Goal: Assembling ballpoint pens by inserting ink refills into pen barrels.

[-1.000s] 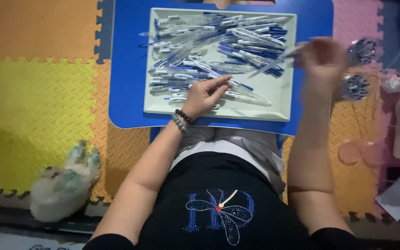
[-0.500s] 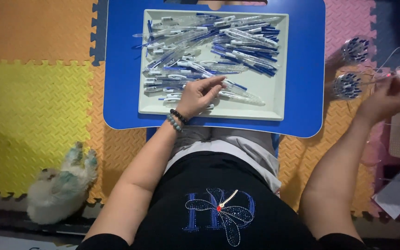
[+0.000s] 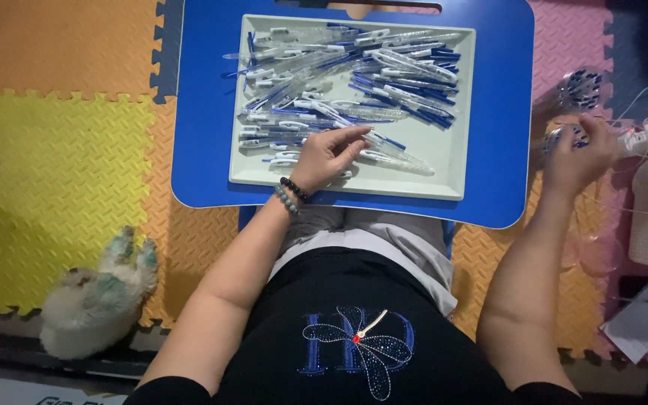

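Left hand [image 3: 328, 156] rests on the pens [image 3: 354, 82] in the tray [image 3: 444, 161], fingers loosely curled, touching one; right hand [image 3: 580, 156] grips a pen bundle [image 3: 560, 137] beside the worktop [image 3: 500, 112]

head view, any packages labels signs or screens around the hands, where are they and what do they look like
No screens or signs show.
Clear plastic bags: on the pink mat right of the blue lap table, by the right hand; filled with blue-tipped pens.
Paper sheet: lower right, white, flat.
Shirt emblem: blue, sparkly, on black.
Left hand: on pens in the pale tray.
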